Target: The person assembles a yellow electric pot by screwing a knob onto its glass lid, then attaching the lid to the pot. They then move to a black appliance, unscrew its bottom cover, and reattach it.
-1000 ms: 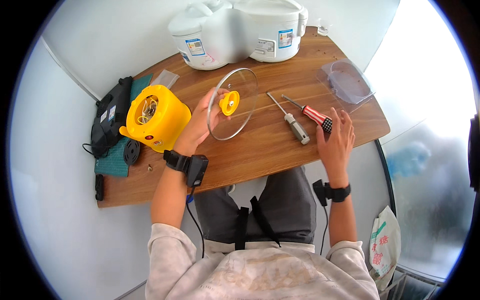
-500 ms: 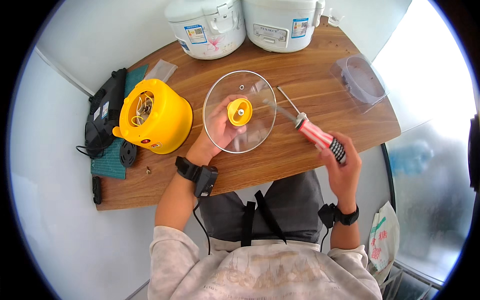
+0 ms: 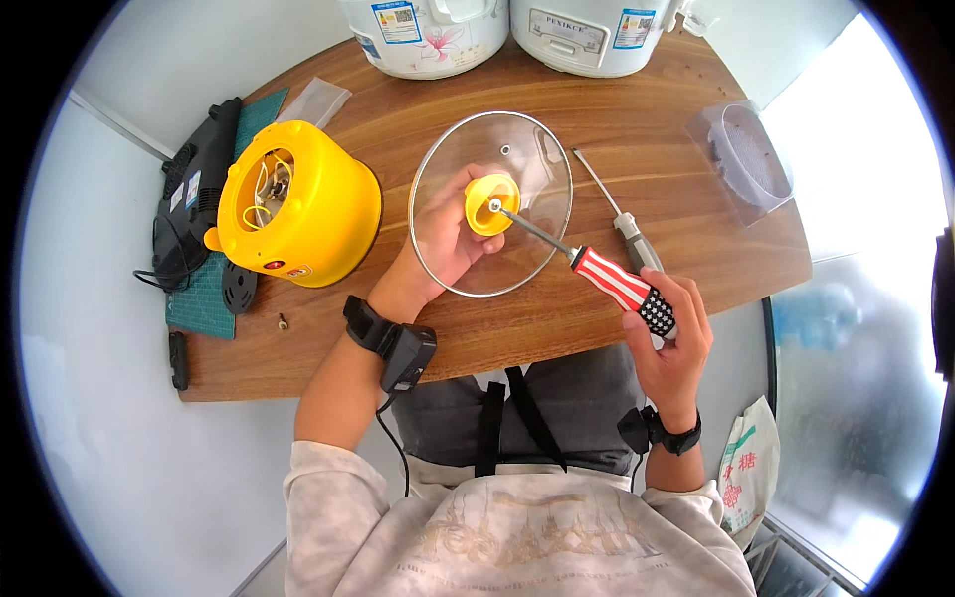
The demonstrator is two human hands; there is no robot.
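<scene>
My left hand [image 3: 445, 237] is closed around a hollow yellow knob [image 3: 481, 221] at the middle of a round glass lid [image 3: 540, 184] with a metal rim. The lid is held above the table, its glass see-through over my fingers. My right hand [image 3: 674, 348] grips a screwdriver [image 3: 619, 284] by the end of its red, white and black patterned handle. Its shaft slants across the lid, and the tip meets the screw in the knob's centre. Beneath it on the table lies a second screwdriver [image 3: 624, 221] with a grey handle.
A yellow appliance housing [image 3: 343, 224] with wires inside stands at left, beside a black device [image 3: 199, 174] on a green cutting mat [image 3: 209, 308]. A black disc [image 3: 239, 289] and small screw [image 3: 283, 321] lie nearby. Two white rice cookers [image 3: 587, 45] stand behind; a clear plastic container [image 3: 746, 159] sits right.
The patterned screwdriver has come down and left, from a blur beside the lid to the screw in the knob. The whole view has shifted slightly; my left hand keeps its hold.
</scene>
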